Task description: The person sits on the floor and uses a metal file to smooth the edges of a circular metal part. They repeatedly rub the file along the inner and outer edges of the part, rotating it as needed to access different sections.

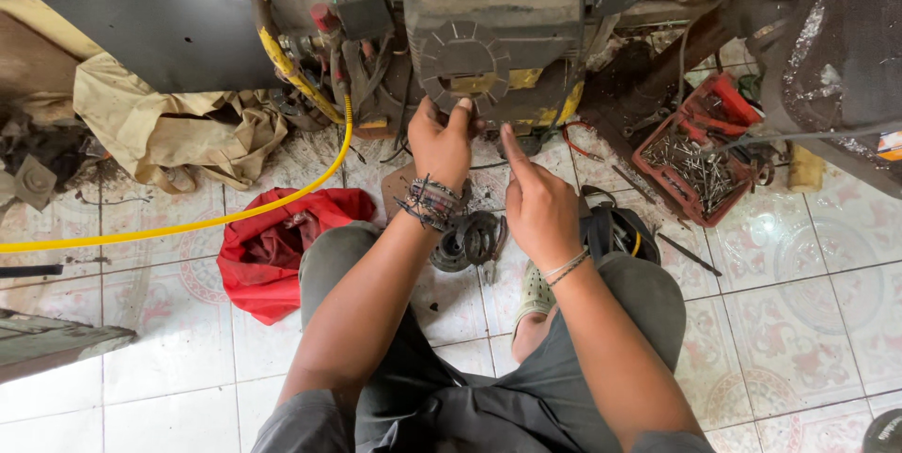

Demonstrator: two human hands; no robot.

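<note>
I squat on a tiled floor in front of a grimy yellow and dark machine (498, 30). My left hand (442, 138) reaches up to its round ribbed cover (462, 60), with the fingers curled against the lower edge; what they hold is hidden. My right hand (537, 204) hovers just to the right and lower, index finger pointing up toward the machine's underside, the other fingers folded. Dark round metal parts (468, 240) lie on the floor between my knees.
A yellow hose (235, 216) runs from the machine leftward across the floor. A red cloth (272, 246) lies at the left, a beige rag (169, 129) behind it. A red tray of nails and screws (700, 152) sits at the right. A dark panel (141, 11) leans at the upper left.
</note>
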